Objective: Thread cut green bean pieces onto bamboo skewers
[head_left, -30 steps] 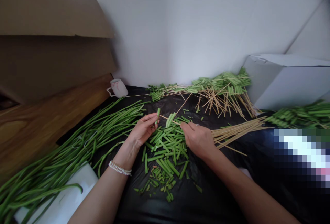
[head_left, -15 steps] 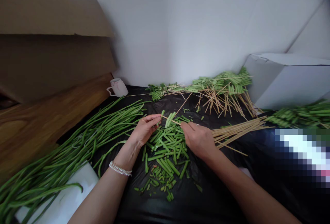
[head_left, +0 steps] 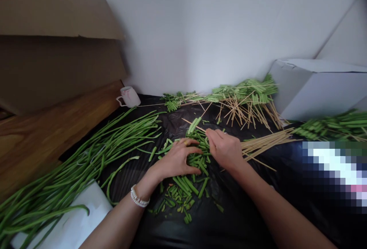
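Observation:
My right hand [head_left: 225, 147] is closed around a bamboo skewer [head_left: 185, 121] that slants up to the left, its tip bare. A few cut long bean pieces [head_left: 195, 125] are threaded side by side on it. Lower and to the left, my left hand [head_left: 179, 158] reaches over the heap of cut bean pieces [head_left: 196, 161], fingers apart and curved, thumb away from them. It touches the heap; nothing is visibly gripped. Shorter trimmings [head_left: 177, 197] lie in front of the heap on the black plastic sheet [head_left: 166, 233].
Uncut long beans [head_left: 114, 142] spread at left, partly over a white block-like object [head_left: 83, 218]. Behind are a mug [head_left: 130, 96] and filled skewers [head_left: 243, 92] by the wall. Loose skewers [head_left: 266, 144] lie right, near a white box [head_left: 309, 88]. A cardboard box [head_left: 57, 65] stands left.
My left hand has let go of the bean piece at the skewer's tip and moved down to the heap, its fingers spreading. The right hand still holds the skewer, shifted slightly right.

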The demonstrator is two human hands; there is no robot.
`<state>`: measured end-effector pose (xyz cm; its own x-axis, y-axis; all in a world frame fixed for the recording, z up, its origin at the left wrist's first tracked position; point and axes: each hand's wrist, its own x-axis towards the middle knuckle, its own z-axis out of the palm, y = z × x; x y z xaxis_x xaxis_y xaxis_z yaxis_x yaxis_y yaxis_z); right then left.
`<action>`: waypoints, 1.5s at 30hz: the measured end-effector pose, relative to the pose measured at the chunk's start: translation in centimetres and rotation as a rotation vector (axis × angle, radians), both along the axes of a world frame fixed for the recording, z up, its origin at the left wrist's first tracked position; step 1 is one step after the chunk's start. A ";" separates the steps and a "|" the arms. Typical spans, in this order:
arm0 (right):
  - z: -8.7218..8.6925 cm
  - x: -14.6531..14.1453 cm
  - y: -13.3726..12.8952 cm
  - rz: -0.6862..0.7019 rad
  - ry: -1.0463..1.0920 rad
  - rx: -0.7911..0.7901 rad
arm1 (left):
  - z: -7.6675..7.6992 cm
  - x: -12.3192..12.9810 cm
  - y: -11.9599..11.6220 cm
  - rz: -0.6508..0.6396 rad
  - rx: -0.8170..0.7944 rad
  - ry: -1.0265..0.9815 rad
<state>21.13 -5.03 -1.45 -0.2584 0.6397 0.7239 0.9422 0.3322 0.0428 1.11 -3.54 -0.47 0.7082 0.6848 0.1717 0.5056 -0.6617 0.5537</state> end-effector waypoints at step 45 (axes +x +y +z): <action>0.0 0.3 0.3 -0.014 0.027 0.035 | 1.8 -0.6 -1.4 -0.322 -0.187 0.257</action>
<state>21.46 -4.71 -1.50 -0.2302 0.6171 0.7525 0.9477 0.3179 0.0291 0.48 -4.93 1.29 0.8937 0.4251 -0.1434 0.4270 -0.7081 0.5624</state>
